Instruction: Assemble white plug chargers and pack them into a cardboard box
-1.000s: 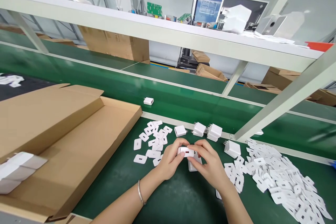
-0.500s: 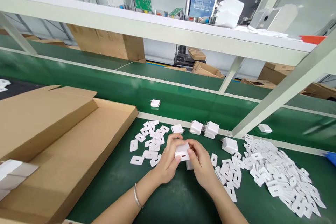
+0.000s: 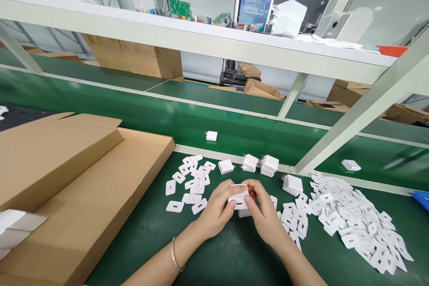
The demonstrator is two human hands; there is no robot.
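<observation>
A white USB charger (image 3: 238, 197) is gripped between the fingers of both hands, its port face turned toward me. My left hand (image 3: 218, 209) closes on its left side, thumb at the front lower edge. On the other side my right hand (image 3: 263, 210) pinches it with thumb and fingers. Just below, partly hidden by the right hand, another white block (image 3: 244, 213) lies on the green work surface. Beyond the hands are several more chargers, including a single one (image 3: 226, 166) and a stack (image 3: 269, 165). Flat white pieces with slots (image 3: 192, 198) are scattered to the left.
A large heap of slotted white pieces (image 3: 358, 223) covers the right side. An open cardboard box (image 3: 147, 165) stands at left. Behind a low rail runs a green belt (image 3: 187, 120) carrying chargers (image 3: 211, 136). A slanted post (image 3: 338, 129) and a shelf (image 3: 201, 35) rise beyond.
Both hands have shifted slightly right and lower with the charger still held between them. On the green belt, the chargers have travelled to the right.
</observation>
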